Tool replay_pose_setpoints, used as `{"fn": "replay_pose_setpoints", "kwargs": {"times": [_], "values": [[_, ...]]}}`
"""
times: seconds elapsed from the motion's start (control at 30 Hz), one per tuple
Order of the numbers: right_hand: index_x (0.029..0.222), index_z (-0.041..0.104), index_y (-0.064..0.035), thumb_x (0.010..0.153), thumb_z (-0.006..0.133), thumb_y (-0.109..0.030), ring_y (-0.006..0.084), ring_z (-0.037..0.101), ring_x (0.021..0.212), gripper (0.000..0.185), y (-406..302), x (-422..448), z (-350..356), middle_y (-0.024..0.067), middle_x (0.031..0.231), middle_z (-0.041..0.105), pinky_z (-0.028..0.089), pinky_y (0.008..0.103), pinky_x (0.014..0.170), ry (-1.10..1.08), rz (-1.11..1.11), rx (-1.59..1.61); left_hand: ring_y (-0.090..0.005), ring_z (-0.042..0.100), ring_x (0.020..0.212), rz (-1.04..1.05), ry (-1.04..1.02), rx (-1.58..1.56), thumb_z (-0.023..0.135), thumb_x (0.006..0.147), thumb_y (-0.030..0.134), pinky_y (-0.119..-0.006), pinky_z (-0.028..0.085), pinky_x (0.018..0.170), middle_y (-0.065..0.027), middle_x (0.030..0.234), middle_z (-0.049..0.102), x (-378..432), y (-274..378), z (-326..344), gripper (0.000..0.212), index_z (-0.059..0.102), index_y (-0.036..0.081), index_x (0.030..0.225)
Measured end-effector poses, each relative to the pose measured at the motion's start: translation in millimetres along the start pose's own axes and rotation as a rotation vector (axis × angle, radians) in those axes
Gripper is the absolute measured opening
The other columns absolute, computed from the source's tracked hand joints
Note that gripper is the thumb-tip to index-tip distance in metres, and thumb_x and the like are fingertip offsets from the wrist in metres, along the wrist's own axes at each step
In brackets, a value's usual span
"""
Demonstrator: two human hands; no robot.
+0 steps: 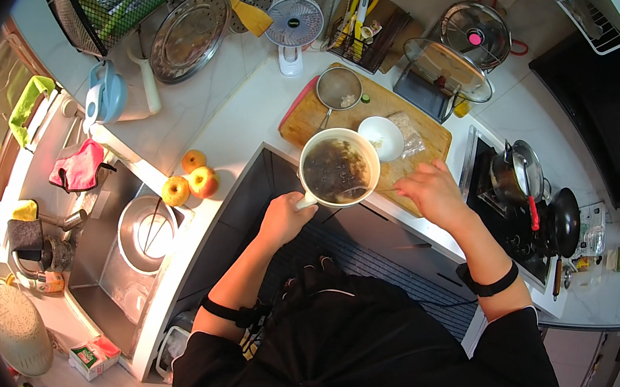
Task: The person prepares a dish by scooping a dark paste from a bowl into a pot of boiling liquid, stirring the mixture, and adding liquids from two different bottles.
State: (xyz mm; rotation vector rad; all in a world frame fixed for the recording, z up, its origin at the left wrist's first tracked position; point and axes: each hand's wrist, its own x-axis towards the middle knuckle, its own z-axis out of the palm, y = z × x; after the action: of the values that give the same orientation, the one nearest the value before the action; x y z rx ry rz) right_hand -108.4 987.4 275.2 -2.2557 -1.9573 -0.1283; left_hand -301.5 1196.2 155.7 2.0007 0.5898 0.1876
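Observation:
My left hand (285,218) grips the handle of a cream-coloured pot (370,153), held up before me beside the counter edge. Dark brown liquid with dark pieces in it fills much of the pot. My right hand (432,192) is to the right of the pot, its fingers pinched around what looks like the thin handle of a spoon (354,192), whose bowl rests in the liquid. Beyond the pot, a white bowl (383,134) with small bits inside stands on a wooden cutting board (300,118), next to a clear plastic bag (409,133).
A fine-mesh strainer (338,87) lies on the board's far part. Several apples (204,182) sit by the sink (91,246), which holds a metal basin (126,232). To the right, a lidded pot (505,179) and a black wok (563,222) stand on the stove.

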Motion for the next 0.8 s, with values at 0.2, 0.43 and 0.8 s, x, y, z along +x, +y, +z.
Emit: {"fn": "replay_pose_setpoints", "kwargs": {"times": [0.2,0.43,0.8], "values": [[0.078,0.061,-0.015,0.072,0.058,-0.01,0.018,0.05,0.076,0.009,-2,2,-1,-0.0018,0.068,0.055,0.033,0.0338,0.074,0.122,0.059,-0.113,-0.0343,0.061,0.073,-0.057,-0.015,-0.033,0.066,0.075,0.024,-0.039,0.047,0.066,-0.0202,0.073,0.06,-4,0,-2,0.027,0.063,-0.001,0.085],[0.078,0.063,-0.0153,0.073,0.058,-0.009,0.018,0.051,0.075,0.01,-9,3,3,-0.0018,0.068,0.057,0.032,0.0341,0.073,0.064,0.045,-0.087,-0.0345,0.061,0.071,-0.023,0.011,0.0,0.066,0.075,0.024,-0.039,0.047,0.065,-0.0192,0.071,0.06,-7,0,0,0.028,0.063,-0.001,0.085],[0.075,0.063,-0.0129,0.079,0.061,-0.017,0.021,0.053,0.072,0.006,-25,14,0,0.0016,0.067,0.062,0.032,0.0349,0.073,-0.021,0.194,-0.036,-0.0267,0.06,0.068,-0.077,-0.039,-0.003,0.066,0.078,0.022,-0.035,0.046,0.065,-0.0159,0.07,0.06,-11,3,2,0.025,0.063,-0.002,0.088]]}}
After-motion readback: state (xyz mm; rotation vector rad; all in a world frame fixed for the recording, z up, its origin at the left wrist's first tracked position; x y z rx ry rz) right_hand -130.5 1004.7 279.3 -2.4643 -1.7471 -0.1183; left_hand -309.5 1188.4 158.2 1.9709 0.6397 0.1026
